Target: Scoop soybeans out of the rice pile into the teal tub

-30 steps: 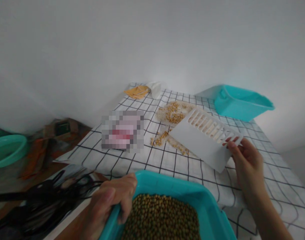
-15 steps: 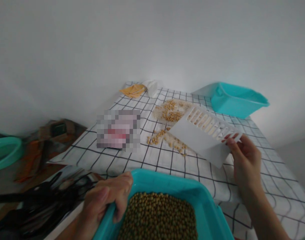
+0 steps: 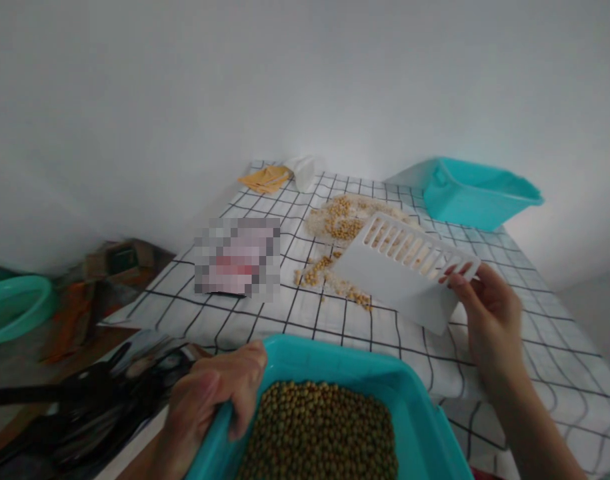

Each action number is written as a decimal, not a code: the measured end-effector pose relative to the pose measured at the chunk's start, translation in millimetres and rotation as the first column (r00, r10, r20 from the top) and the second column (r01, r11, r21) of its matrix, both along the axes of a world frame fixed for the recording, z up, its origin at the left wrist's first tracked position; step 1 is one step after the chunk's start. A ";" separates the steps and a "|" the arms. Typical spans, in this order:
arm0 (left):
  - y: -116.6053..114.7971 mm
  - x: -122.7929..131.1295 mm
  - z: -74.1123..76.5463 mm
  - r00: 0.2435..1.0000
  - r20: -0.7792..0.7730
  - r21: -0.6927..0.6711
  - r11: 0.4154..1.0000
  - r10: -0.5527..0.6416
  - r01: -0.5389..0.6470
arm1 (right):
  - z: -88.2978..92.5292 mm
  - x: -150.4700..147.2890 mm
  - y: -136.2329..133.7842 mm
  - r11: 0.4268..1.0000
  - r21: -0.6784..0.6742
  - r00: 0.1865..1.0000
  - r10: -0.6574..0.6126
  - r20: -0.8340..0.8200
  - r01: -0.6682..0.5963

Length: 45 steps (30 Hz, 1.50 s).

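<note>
My left hand (image 3: 217, 393) is closed over the left rim of a teal plastic basin (image 3: 335, 353) at the table's front edge. Round greenish-brown beans (image 3: 319, 433) fill its lower part. My right hand (image 3: 492, 320) pinches the right end of a white plastic panel (image 3: 389, 273) with a row of slots along its upper edge. The panel is tilted over the tablecloth, its left edge beside yellow beans (image 3: 315, 270) strewn among pale grains. Behind it lies another patch of yellow beans (image 3: 345, 230) and pale grains, partly hidden by the panel.
A second teal bin (image 3: 477, 197) stands at the back right of the checked tablecloth (image 3: 265, 313). A blurred-out flat item (image 3: 237, 260) lies on the left. A yellow cloth (image 3: 265, 179) and white tissue (image 3: 301, 173) sit at the back. A green basin (image 3: 22, 307) is on the floor.
The white panel has shifted slightly left and tilted a little, uncovering more of its slots. My left hand stays on the basin rim. The view has moved slightly.
</note>
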<state>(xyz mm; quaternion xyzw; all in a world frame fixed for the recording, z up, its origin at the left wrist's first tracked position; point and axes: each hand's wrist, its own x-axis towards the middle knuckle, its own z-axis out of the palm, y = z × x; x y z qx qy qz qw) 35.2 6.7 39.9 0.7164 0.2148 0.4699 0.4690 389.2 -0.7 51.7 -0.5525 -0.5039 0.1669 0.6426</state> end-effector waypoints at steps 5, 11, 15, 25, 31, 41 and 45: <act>1.2 -3.2 0.0 1.000 -0.006 -0.020 1.000 0.009 -0.009 | -1.8 0.5 -1.2 1.000 -0.005 1.000 0.006 0.002 -0.006; 2.1 -4.0 3.1 0.999 -0.028 -0.024 0.999 0.021 -0.021 | 1.0 0.4 -0.4 1.000 -0.020 1.000 -0.017 0.018 0.018; 2.1 -4.8 3.6 0.999 -0.042 -0.031 0.999 0.019 -0.020 | 0.0 2.9 0.2 1.000 -0.027 0.999 0.014 0.039 -0.013; 5.0 -8.2 5.9 0.996 -0.091 0.012 1.000 -0.020 0.021 | -2.2 1.9 -2.2 1.000 -0.017 0.999 0.026 0.030 -0.026; 2.7 -4.4 3.8 0.999 -0.050 -0.011 1.000 0.016 -0.017 | -2.0 3.3 -0.8 0.999 -0.019 0.999 -0.030 0.031 0.031; -0.3 -5.2 -2.0 1.000 0.008 -0.044 0.999 -0.007 0.007 | -4.0 4.8 -2.6 0.999 -0.033 0.999 0.023 0.047 -0.022; -0.5 -6.5 -4.7 1.000 0.013 -0.040 0.999 -0.014 0.014 | -4.8 6.0 -3.0 0.999 -0.039 0.999 0.034 0.033 -0.033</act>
